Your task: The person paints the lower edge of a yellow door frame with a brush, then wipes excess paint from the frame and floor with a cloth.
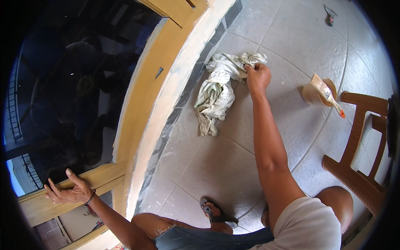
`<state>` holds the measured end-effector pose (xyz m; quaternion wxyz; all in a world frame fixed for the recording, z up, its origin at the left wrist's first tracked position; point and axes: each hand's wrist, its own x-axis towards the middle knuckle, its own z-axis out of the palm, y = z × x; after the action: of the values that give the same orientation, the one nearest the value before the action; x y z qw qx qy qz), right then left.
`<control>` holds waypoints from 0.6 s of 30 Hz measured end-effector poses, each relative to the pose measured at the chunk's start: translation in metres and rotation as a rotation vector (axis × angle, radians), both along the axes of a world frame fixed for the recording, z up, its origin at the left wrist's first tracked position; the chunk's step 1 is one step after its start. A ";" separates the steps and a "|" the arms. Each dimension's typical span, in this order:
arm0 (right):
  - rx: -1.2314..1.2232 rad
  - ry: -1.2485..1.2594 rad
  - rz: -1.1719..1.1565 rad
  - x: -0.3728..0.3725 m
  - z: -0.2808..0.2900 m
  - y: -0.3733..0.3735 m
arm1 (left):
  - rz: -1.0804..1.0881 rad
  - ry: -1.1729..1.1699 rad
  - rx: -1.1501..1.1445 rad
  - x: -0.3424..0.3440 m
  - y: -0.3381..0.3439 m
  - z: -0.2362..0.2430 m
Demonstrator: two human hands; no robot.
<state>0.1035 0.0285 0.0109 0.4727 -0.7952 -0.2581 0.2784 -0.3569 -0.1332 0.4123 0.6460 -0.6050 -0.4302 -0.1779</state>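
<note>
My right hand (258, 77) reaches down to the floor and pinches one end of a crumpled white rag (221, 89). The rag is stained in places and lies bunched on the tiles beside the wall's base. At the lower left, my left hand (71, 191) rests against the yellow wooden frame (102, 173) below a dark glass pane (83, 91). Its fingers are apart and it holds nothing.
A paintbrush (327, 93) lies across a round beige tub (311, 95) on the right. Beside it stands a brown plastic chair (346, 160). A scraper (330, 16) lies on the tiled floor (291, 37) farther off. My sandalled foot (214, 210) is near the bottom.
</note>
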 end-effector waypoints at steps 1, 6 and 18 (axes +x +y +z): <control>0.116 0.041 -0.067 0.001 -0.007 -0.004 | -0.003 -0.006 0.003 0.001 0.001 -0.001; 0.496 0.422 -0.182 -0.004 0.006 -0.021 | -0.009 0.005 0.004 -0.002 0.001 0.000; 0.793 1.324 -0.075 -0.001 0.053 -0.023 | -0.021 0.005 -0.010 0.001 0.001 0.001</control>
<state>0.1022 0.0056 0.0637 0.7872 -0.2423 0.0248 0.5665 -0.3563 -0.1321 0.4128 0.6420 -0.6132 -0.4230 -0.1812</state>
